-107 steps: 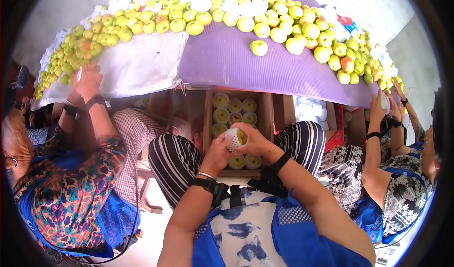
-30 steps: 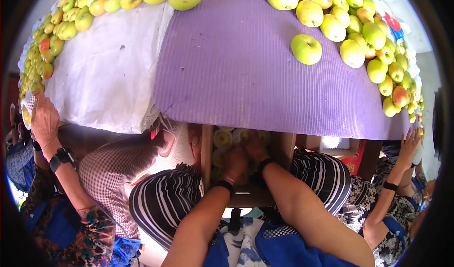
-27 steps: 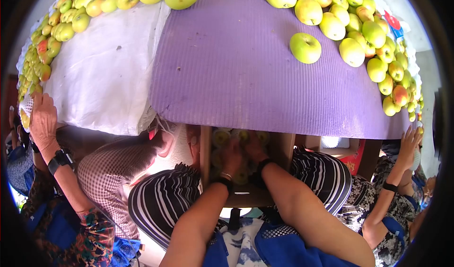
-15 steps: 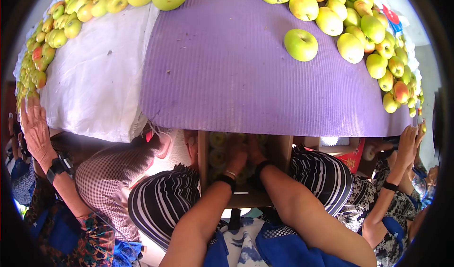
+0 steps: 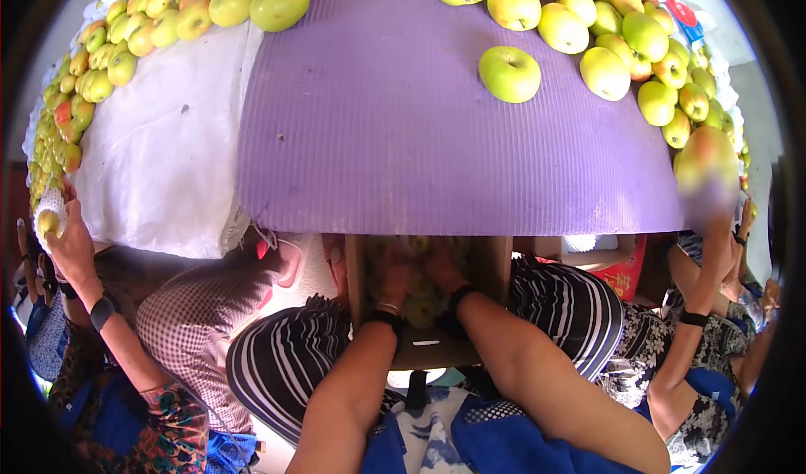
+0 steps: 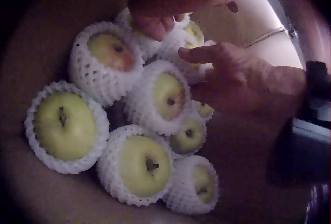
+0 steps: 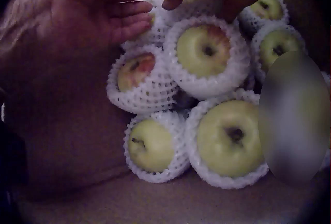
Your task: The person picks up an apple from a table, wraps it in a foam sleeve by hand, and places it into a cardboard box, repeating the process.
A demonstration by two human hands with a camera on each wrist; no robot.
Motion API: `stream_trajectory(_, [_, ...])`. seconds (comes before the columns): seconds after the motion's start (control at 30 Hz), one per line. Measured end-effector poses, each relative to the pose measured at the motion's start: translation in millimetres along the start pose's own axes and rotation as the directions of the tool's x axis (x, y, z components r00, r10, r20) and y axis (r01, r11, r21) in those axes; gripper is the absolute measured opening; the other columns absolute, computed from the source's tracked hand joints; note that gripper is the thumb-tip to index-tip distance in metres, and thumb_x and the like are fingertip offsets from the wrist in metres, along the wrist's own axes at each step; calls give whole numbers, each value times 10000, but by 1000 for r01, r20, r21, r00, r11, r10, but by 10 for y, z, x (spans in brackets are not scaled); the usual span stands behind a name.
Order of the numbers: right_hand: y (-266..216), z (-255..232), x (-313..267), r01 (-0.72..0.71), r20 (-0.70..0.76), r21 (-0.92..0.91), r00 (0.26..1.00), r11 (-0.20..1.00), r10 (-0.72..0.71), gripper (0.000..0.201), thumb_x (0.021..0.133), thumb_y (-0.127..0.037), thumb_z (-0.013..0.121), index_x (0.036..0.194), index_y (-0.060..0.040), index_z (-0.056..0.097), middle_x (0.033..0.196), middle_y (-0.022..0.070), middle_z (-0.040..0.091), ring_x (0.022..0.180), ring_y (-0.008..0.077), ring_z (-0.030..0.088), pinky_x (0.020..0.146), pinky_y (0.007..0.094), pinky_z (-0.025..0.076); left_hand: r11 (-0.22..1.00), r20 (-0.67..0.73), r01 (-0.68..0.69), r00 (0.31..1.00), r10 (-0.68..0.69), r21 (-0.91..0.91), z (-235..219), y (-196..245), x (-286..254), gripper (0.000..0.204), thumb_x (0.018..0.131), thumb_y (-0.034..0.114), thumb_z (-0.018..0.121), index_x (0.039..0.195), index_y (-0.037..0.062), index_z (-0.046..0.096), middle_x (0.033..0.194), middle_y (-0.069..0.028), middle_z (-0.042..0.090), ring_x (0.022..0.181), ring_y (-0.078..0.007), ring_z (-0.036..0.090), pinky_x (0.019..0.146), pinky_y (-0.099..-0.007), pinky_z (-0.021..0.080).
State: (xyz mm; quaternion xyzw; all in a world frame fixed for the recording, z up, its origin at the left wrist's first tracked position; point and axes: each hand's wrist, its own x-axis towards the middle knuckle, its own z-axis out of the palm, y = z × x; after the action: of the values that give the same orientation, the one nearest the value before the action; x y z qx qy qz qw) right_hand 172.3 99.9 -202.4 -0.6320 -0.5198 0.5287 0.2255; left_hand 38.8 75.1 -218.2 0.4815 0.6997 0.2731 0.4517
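Both hands are down inside a cardboard box (image 5: 437,354) between the knees, among green apples in white foam net sleeves. In the right wrist view, the left hand (image 7: 83,17) comes in from the left with straight fingers, their tips beside a netted apple (image 7: 137,30). My right hand (image 6: 238,76) shows in the left wrist view with thumb extended and fingers low against the netted apples. Seen from its own wrist, its fingers spread over the apples at the top. Stem ends face up on a nearer apple (image 7: 230,136) and a red-blushed one (image 7: 204,51).
A purple ridged mat (image 5: 403,130) covers the table above the box, with a white sheet (image 5: 159,146) at left. Loose apples are heaped along its far side; a single apple (image 5: 510,74) lies nearer. People sit on both sides. A red carton (image 5: 625,272) stands at right.
Earlier both hands held a netted apple above the box; now they are down in it. Over the last second they have drawn apart slightly. The head view has tilted down and shifted.
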Motion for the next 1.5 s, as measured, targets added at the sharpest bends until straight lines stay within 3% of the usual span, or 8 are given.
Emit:
stream_trajectory(0.33, [-137,-36,-90,104,-285,-31,952,994,-108,571,619,-60,658,1132,0,414,1067,180,507,1012,318,481,893,364,372,998,-111,0,994,-7,-59,32,-29,-59,152,814,103,489,910,44,590,797,-119,617,773,-204,589,733,-333,447])
stream_trajectory(0.43, [-234,-120,-135,-59,-256,-92,966,994,33,578,663,-97,631,1177,-23,379,1135,184,472,1082,315,438,920,362,353,719,-88,-11,994,-70,-695,115,-351,36,157,789,65,500,911,66,598,809,-88,612,777,-164,578,728,-315,455])
stream_trajectory(0.67, [-960,-94,-101,-156,-331,-130,938,979,105,479,710,-136,580,1147,-3,437,1087,201,519,1043,325,488,878,371,395,749,161,-364,929,332,553,-411,335,96,253,743,86,528,988,24,541,916,-102,580,834,-164,550,750,-266,435])
stream_trajectory(0.8, [-1770,-354,-683,-89,-291,-94,955,992,59,419,707,-134,584,1090,8,491,1010,178,557,998,296,523,834,361,422,986,-1,-62,998,63,154,-825,1125,-307,312,777,170,520,1073,74,495,1031,-77,543,972,-154,503,787,-290,391])
stream_trajectory(0.87, [-2125,-676,-1161,149,-2,186,989,971,-151,326,724,-129,585,1014,13,542,969,132,574,933,221,565,758,313,457,656,41,188,972,-233,-731,-1123,1818,-704,207,819,242,496,965,97,505,905,-53,581,801,-166,540,711,-343,427])
stream_trajectory(0.93, [-2513,-1180,-1744,101,158,430,970,897,-185,237,760,-111,568,968,4,567,915,90,589,801,153,594,659,257,471,596,99,194,977,-188,-779,-1333,1990,-1007,187,824,232,493,946,91,512,896,-58,583,805,-173,543,719,-337,425])
stream_trajectory(1.07, [-2218,-1966,-2180,398,-370,449,898,800,-239,108,785,-58,541,873,-33,597,754,40,604,656,115,572,562,212,451,457,289,339,941,-177,-823,-1443,1742,-1415,159,826,216,492,897,78,522,863,-78,590,802,-197,552,725,-338,430])
stream_trajectory(1.5, [-38,-2783,-1096,-509,-515,-540,830,671,215,251,645,-242,653,895,-236,641,1267,114,368,1187,311,310,951,425,310,574,205,419,893,-400,-704,-1142,1188,-1289,141,828,182,478,877,54,513,776,-79,576,714,-202,569,618,-304,459])
